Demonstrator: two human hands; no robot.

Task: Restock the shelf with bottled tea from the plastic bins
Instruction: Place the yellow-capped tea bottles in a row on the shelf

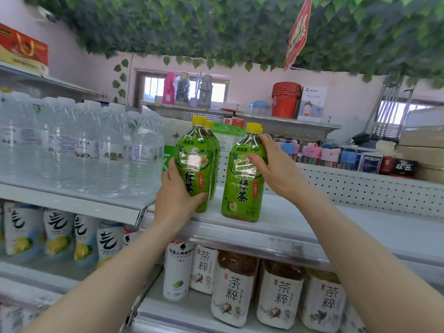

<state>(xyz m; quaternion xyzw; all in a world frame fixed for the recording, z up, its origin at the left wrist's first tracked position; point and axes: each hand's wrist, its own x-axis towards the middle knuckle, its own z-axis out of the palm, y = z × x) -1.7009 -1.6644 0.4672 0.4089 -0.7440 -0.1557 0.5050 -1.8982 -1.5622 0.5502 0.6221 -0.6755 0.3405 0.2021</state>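
Both green tea bottles [194, 164] on the shelf read 绿茶 in big dark characters. Below, the white-labelled brown tea bottles [234, 288] say 茶粹, and a black box [404, 167] reads 驻乐.

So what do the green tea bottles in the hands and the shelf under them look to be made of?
The green tea bottles look like clear plastic under a glossy green film label: glare streaks on them, liquid visible at the neck, yellow screw caps. The shelf looks like white painted metal, with a matte finish and a perforated back panel; I cannot be sure.
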